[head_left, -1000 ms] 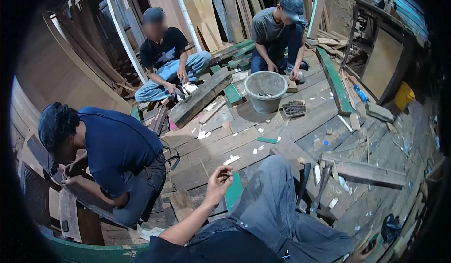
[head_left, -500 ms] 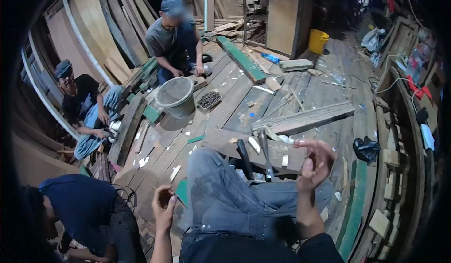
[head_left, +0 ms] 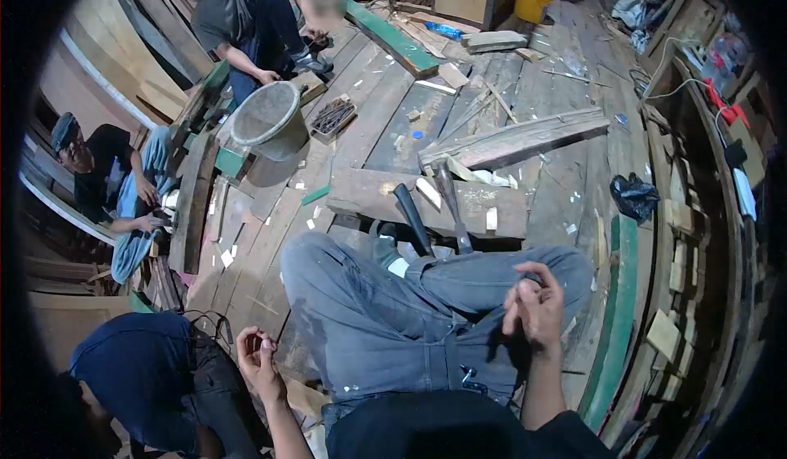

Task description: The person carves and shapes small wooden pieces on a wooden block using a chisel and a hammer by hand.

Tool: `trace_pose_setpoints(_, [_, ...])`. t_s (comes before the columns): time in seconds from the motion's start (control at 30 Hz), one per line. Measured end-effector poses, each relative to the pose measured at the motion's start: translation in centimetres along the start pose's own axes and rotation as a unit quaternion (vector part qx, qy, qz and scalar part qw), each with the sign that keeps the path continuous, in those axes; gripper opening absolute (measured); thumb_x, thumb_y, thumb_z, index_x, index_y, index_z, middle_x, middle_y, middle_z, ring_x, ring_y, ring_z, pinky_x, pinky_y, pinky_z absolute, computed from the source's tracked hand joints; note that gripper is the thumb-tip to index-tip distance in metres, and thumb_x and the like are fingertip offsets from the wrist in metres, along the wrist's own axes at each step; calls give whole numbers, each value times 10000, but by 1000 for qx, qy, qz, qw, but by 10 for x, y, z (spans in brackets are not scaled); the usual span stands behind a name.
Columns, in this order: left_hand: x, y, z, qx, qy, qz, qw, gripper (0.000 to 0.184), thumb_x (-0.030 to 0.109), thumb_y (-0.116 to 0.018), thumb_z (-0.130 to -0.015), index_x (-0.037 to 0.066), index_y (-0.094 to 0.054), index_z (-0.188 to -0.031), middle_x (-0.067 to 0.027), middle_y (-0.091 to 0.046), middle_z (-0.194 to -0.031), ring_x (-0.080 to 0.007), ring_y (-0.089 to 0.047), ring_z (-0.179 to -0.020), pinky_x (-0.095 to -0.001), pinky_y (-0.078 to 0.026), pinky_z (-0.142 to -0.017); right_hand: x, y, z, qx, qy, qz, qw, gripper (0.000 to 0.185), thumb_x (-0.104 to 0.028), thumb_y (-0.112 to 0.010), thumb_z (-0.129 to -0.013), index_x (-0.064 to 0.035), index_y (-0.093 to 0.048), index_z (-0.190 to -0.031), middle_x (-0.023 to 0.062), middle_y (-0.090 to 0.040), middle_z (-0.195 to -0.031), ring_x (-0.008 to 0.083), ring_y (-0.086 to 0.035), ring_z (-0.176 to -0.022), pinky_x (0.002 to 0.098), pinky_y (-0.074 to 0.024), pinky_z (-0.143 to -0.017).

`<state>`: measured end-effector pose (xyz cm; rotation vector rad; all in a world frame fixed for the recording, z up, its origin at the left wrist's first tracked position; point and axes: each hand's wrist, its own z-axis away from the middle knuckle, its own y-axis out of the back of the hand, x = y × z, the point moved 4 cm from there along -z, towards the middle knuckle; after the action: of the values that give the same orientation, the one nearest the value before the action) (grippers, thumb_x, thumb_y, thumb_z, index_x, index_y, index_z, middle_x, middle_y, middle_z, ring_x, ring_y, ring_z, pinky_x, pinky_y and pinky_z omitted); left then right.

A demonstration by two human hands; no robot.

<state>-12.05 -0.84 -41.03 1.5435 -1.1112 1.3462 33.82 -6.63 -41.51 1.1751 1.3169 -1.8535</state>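
In the lower left, the left hand [head_left: 261, 364] is half-open; at lower right, the right hand [head_left: 537, 305] curls over the jeans [head_left: 377, 336], grip unclear. A black handle [head_left: 413, 220] and tool [head_left: 451, 206] rest against the plank [head_left: 484, 199], mid-frame.

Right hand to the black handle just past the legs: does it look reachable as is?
Probably yes: the right hand would have to pass over the bent right leg, but nothing appears to cover the black handle. Whether the curled fingers hold something small isn't clear.
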Motion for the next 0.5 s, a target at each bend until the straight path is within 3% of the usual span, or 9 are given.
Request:
trace_pose_setpoints(0.03, [7, -12, -9, -3, -5, -32, 999, 237, 20, -619, -883, 23, -546, -1109, -25, -536, -888, -96, -503, -757, -227, -429, -702, 1, 7, 4, 26, 49, -23, 998, 275, -115, -557, -965, 24, -482, -1190, 123, -580, -591, 148, -511, -341, 252, -386, -313])
trace_pose_setpoints(0.13, [23, -55, -53, -72, -41, -39, 996, 204, 37, -624, -889, 24, -559, -1082, -24, -542, -888, -102, -515, -780, -241, -427, -710, 5, 19, -4, 113, 37, -45, 992, 263, -199, -553, -982, 18, -511, -1125, 48, -492, -514, 67, -363, -304, 218, -303, -307])
trace_pose_setpoints(0.2, [26, -84, -82, -137, -86, -7, 987, 208, 47, -635, -886, 22, -559, -1078, -24, -553, -895, -109, -525, -798, -246, -431, -720, -3, 15, -15, 77, 73, -65, 992, 340, -308, -525, -992, 10, -522, -1111, 17, -442, -493, 50, -296, -305, 200, -267, -316])
trace_pose_setpoints(0.27, [17, -118, -128, -160, -113, 9, 981, 233, 64, -637, -887, 17, -546, -1095, -48, -553, -945, -127, -518, -822, -259, -415, -733, -24, -1, -34, 59, 126, 23, 990, 450, -409, -460, -996, 27, -529, -1083, -2, -412, -480, 34, -299, -323, 189, -260, -334])
trace_pose_setpoints(0.37, [12, -192, -193, -189, -106, 135, 967, 285, 57, -620, -901, 19, -547, -1174, -48, -576, -1011, -115, -519, -836, -259, -429, -737, -17, -21, -88, -3, 133, 65, 989, 384, -335, -477, -990, 30, -560, -1076, -35, -392, -516, 30, -294, -417, 203, -207, -387])
trace_pose_setpoints(0.4, [6, -212, -207, -232, -87, 147, 958, 280, 63, -612, -908, 24, -555, -1179, -48, -587, -1016, -104, -523, -833, -248, -430, -731, -5, -25, -110, 18, 76, 86, 993, 287, -271, -506, -978, -9, -603, -1044, -38, -423, -556, 13, -317, -448, 189, -222, -406])
trace_pose_setpoints(0.43, [-8, -230, -221, -227, -94, 119, 962, 262, 69, -610, -908, 27, -565, -1163, -40, -591, -988, -104, -533, -807, -241, -432, -711, 20, -21, -137, 52, 82, 187, 977, 189, -199, -544, -956, -46, -631, -1023, -45, -466, -613, 6, -369, -498, 180, -271, -443])
trace_pose_setpoints(0.47, [-35, -242, -237, -216, -99, 90, 967, 262, 79, -621, -896, 29, -579, -1150, -30, -594, -940, -98, -538, -778, -235, -435, -680, 45, -21, -166, 21, 176, 311, 934, 142, -146, -596, -917, -65, -641, -1024, -51, -504, -669, 7, -424, -559, 186, -330, -486])
trace_pose_setpoints(0.5, [-67, -251, -246, -203, -72, 92, 972, 267, 85, -626, -889, 29, -585, -1147, -22, -592, -915, -93, -536, -762, -235, -435, -663, 73, -20, -188, -5, 95, 324, 941, 154, -144, -644, -883, -58, -645, -1010, -46, -526, -689, 40, -476, -614, 224, -396, -531])
